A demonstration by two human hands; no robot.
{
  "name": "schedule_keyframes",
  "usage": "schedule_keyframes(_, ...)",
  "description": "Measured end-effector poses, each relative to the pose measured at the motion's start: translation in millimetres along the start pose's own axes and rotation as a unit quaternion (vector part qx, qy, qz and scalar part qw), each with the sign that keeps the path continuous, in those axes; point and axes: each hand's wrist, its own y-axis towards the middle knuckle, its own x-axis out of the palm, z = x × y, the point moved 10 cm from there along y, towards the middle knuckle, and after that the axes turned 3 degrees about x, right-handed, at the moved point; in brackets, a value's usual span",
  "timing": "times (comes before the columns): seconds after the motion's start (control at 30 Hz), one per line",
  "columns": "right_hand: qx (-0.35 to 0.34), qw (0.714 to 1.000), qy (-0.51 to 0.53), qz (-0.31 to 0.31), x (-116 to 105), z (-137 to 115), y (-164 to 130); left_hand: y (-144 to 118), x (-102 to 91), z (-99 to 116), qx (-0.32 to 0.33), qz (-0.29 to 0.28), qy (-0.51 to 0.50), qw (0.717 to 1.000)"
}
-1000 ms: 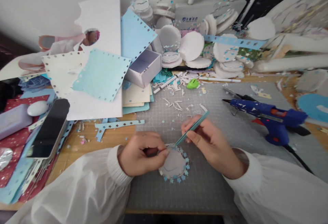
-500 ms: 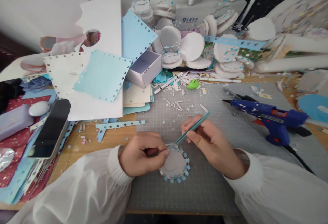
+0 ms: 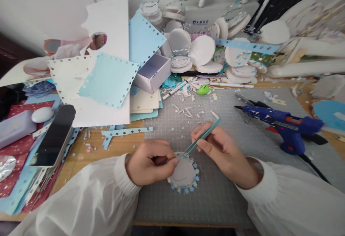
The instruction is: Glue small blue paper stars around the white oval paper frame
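Note:
My left hand [image 3: 149,162] pinches the left edge of a small white foam disc [image 3: 184,173] lying on the grey cutting mat [image 3: 215,193]. Little blue paper stars ring the disc's rim. My right hand [image 3: 222,151] holds teal tweezers [image 3: 202,136], their tips touching the disc's upper edge close to my left fingertips. Both sleeves are white.
A blue hot glue gun [image 3: 280,124] lies on the mat to the right, its cord trailing toward me. A black phone [image 3: 54,135] rests at the left. Punched blue and white paper sheets [image 3: 107,81], an open white box [image 3: 153,72] and stacked foam discs [image 3: 202,49] crowd the back.
Hardly anything has changed; the tweezers' tips stay at the disc's top edge and both hands hold their places, with only a slight shift of view.

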Motion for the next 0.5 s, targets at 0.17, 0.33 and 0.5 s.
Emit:
schedule_keyframes(0.17, 0.001, 1.0, -0.004, -0.008, 1.6, -0.2, -0.8, -1.1, -0.7, -0.6, 0.003, 0.004, -0.002, 1.0)
schedule_keyframes(0.33, -0.002, 1.0, -0.012, -0.013, 2.4, -1.6, -1.3, -1.0, -1.5, -0.2, 0.005, 0.009, -0.003, 1.0)
schedule_keyframes(0.5, -0.013, 1.0, -0.026, -0.011, 2.8, -4.9, -0.4, -0.4, -1.9, 0.5, 0.008, 0.008, -0.005, 1.0)
